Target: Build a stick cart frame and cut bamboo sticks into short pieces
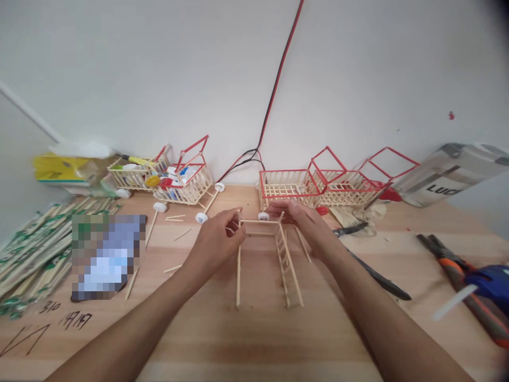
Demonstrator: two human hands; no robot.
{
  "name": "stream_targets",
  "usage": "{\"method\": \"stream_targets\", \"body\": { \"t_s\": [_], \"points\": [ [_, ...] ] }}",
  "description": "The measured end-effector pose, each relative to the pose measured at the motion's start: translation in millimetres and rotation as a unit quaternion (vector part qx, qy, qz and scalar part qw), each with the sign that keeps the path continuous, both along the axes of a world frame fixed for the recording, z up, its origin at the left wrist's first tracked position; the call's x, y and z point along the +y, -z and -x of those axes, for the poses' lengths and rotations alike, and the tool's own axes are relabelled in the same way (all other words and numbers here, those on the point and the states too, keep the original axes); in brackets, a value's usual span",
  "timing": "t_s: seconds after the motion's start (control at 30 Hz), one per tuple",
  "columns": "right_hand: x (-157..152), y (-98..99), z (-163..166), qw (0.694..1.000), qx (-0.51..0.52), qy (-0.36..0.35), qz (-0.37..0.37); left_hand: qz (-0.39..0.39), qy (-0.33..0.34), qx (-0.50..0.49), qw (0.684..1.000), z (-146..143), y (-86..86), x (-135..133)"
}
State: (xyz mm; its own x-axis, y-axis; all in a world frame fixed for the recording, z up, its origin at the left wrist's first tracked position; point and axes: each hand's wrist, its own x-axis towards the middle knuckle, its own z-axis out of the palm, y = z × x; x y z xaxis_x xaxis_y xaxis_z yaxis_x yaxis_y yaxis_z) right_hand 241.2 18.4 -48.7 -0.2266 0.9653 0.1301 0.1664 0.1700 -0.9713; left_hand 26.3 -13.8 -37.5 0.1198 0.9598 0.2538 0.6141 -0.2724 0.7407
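Observation:
A small frame of thin wooden sticks [260,221] stands on the table in front of me, its right side built like a ladder with short rungs. My left hand [217,236] has thumb and fingers closed around the frame's far left corner. Beyond the frame's right corner, my right hand [304,223] has its fingers stretched out and pointing left; whether they touch the sticks I cannot tell. Behind the hands stands a red-rimmed stick basket [290,185], with a white round wheel [263,216] low in front of it.
Stick carts [191,188] with small coloured items line the back left. Wrapped sticks [35,249] and a pixelated phone-like object [109,260] lie left. At right are black scissors [377,276], orange-handled pliers [457,276], a blue glue gun [491,284] and a tilted clear container [449,175].

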Motion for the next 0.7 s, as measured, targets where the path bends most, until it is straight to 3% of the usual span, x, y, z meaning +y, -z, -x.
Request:
{"method": "stream_targets", "body": {
  "t_s": [0.2,0.5,0.7],
  "points": [
    [-3.9,-8.0,2.0,0.996,-0.054,0.017,-0.069,0.019,0.002,-0.018,1.0,-1.0,0.0,-0.6],
    [-6.6,-13.0,-0.5,0.992,-0.093,0.042,-0.074,-0.001,-0.001,-0.023,1.0,10.3,-3.5,3.2],
    [-3.4,-12.7,-8.4,0.995,-0.027,0.066,-0.077,-0.008,0.016,-0.026,1.0,13.8,-1.3,5.4]
  ]
}}
